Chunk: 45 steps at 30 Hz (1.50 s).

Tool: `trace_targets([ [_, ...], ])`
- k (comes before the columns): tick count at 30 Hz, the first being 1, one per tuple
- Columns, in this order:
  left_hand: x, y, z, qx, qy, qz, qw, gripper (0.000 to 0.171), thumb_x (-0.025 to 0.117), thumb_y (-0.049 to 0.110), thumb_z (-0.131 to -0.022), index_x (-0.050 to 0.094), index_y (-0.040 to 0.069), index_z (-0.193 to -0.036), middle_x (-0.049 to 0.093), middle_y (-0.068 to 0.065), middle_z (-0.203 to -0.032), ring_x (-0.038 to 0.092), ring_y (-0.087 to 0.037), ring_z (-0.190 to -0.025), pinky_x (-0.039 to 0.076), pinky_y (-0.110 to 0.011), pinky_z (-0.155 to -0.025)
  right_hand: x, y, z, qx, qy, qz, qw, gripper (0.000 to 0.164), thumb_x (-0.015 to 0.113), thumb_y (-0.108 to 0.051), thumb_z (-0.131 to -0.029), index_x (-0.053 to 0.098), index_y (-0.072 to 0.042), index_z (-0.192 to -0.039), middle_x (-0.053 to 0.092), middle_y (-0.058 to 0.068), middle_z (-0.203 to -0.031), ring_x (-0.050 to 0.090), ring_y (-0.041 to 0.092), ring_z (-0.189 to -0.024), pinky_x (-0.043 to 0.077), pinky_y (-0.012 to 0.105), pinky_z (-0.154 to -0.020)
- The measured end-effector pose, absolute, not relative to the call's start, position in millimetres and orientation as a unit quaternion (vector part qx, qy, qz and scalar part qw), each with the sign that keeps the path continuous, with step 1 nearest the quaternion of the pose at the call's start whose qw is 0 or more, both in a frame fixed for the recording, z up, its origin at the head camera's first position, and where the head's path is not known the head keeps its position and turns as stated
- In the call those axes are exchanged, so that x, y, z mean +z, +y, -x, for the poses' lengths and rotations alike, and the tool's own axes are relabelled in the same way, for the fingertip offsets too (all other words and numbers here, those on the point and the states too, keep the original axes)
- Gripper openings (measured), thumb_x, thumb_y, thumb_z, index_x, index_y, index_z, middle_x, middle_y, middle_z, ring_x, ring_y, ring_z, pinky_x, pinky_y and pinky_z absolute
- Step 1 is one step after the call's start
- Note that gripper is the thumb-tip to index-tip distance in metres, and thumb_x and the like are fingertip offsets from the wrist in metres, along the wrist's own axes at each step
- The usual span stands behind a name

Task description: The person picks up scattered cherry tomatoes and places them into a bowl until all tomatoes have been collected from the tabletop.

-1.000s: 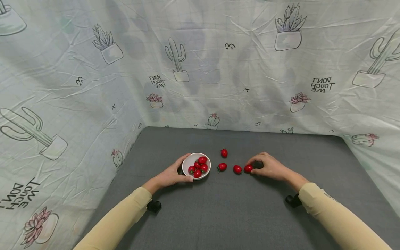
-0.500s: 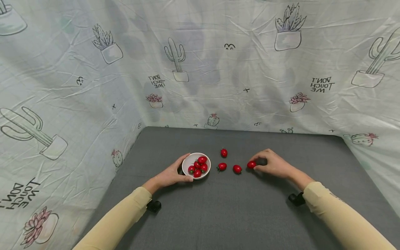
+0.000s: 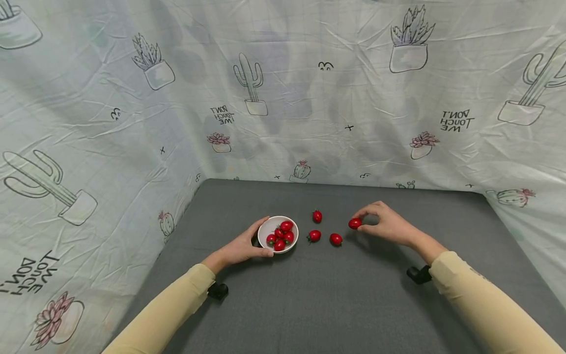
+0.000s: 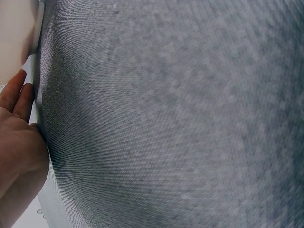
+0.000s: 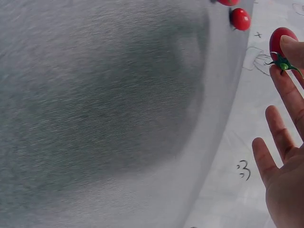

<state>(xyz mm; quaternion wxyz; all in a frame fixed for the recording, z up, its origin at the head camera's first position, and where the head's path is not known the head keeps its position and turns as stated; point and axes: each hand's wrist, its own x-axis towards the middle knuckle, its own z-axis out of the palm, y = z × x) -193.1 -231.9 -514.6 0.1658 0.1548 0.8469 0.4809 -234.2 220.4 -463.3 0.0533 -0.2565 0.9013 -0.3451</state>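
The grey table (image 3: pixel 283 305) fills the frame's lower half. My left hand (image 3: pixel 240 248), left of centre, should steady the white bowl (image 3: pixel 265 230) it grasps, thumb along the near side. My right hand (image 3: pixel 390 227), right of centre, points inward, thumb and fingers pinching one tomato (image 3: pixel 354 223), seemingly clear of the table; its lower fingers spread loosely. A light pinch should spare the skin and the green stem (image 5: pixel 283 65).

"DON'T TOUCH ME" (image 3: pixel 457 121) – bkwds – on bkgd cloth (image 3: pixel 292 29)
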Motion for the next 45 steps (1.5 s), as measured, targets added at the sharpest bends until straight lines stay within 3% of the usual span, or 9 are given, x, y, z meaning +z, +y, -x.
trace_targets([
  [7, -516, -233, 194, 0.483, 0.846, -0.155, 0.163, 0.107, 0.088, 0.043, -0.082, 0.020, 0.035, -0.164, 0.020, 0.002, -0.167, 0.016, -0.021, -0.153, 0.015, -0.057, -0.120, -455, 211, 238, -0.358, 0.895, 0.261, 0.048, 0.027, 0.078, -0.028, -0.094, 0.074, -0.022, -0.120, 0.059, 0.000, -0.121, 0.042, 0.026, -0.127, 0.040, 0.061, -0.099],
  [28, -513, -231, 192, 0.486, 0.844, -0.151, 0.172, 0.108, 0.088, 0.042, -0.082, 0.019, 0.033, -0.165, 0.019, 0.000, -0.168, 0.016, -0.023, -0.153, 0.016, -0.058, -0.120, -436, 157, 249, -0.363, 0.878, 0.307, 0.051, 0.027, 0.078, -0.029, -0.094, 0.075, -0.025, -0.121, 0.065, -0.006, -0.118, 0.042, 0.024, -0.127, 0.042, 0.053, -0.098],
  [34, -514, -231, 192, 0.485, 0.844, -0.153, 0.172, 0.108, 0.088, 0.041, -0.082, 0.018, 0.033, -0.165, 0.018, 0.000, -0.167, 0.017, -0.023, -0.153, 0.017, -0.057, -0.120, -433, 141, 253, -0.368, 0.873, 0.314, 0.064, 0.025, 0.077, -0.026, -0.094, 0.075, -0.028, -0.119, 0.066, -0.008, -0.120, 0.041, 0.023, -0.128, 0.041, 0.058, -0.100],
  [45, -515, -232, 194, 0.483, 0.844, -0.158, 0.170, 0.108, 0.087, 0.042, -0.083, 0.018, 0.033, -0.164, 0.018, -0.001, -0.168, 0.017, -0.024, -0.153, 0.018, -0.058, -0.119, -432, 116, 258, -0.363, 0.866, 0.336, 0.072, 0.025, 0.076, -0.025, -0.095, 0.075, -0.027, -0.119, 0.066, -0.009, -0.120, 0.042, 0.021, -0.126, 0.041, 0.057, -0.102],
])
